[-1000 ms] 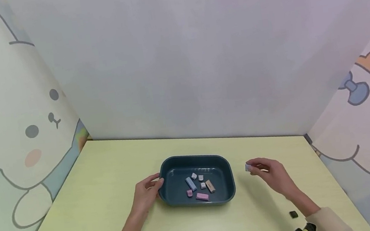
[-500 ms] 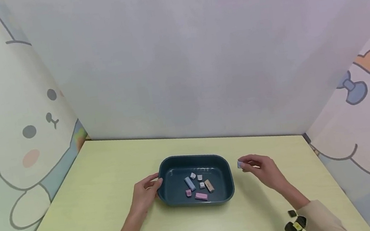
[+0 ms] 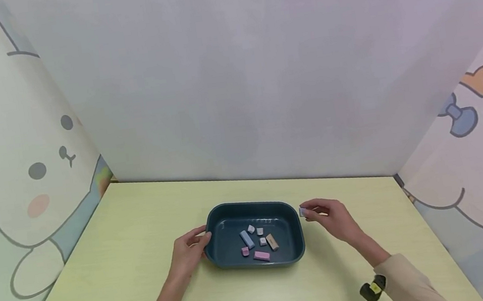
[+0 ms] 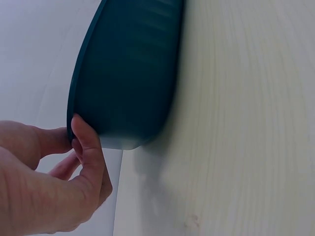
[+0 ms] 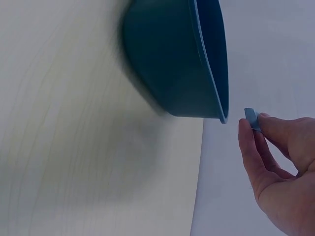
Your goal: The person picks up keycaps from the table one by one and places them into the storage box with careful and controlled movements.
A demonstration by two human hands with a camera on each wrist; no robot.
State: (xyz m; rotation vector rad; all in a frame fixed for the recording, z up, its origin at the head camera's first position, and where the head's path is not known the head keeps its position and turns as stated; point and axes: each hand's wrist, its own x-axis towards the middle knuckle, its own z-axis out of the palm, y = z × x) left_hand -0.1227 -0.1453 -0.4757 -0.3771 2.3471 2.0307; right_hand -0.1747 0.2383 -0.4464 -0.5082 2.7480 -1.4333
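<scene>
A dark teal tray (image 3: 283,258) stands on the table, with several small blocks lying inside it. Among them are a long blue block (image 3: 247,239), a pink block (image 3: 262,256), a tan block (image 3: 272,241), a small pink cube (image 3: 245,251) and several white cubes. My left hand (image 3: 187,253) pinches the tray's left rim between thumb and fingers, as the left wrist view also shows. Just outside the right rim, my right hand (image 3: 332,217) holds a small light blue block (image 5: 252,119) between thumb and fingertips, raised above the table and apart from the tray.
The pale yellow table (image 3: 148,208) extends around the tray. A grey-white wall panel (image 3: 234,95) rises along its back edge. Cartoon-printed panels (image 3: 23,199) stand at both sides.
My right hand has moved left with the light blue block, from well right of the tray to near its right rim. The left hand keeps its grip on the tray.
</scene>
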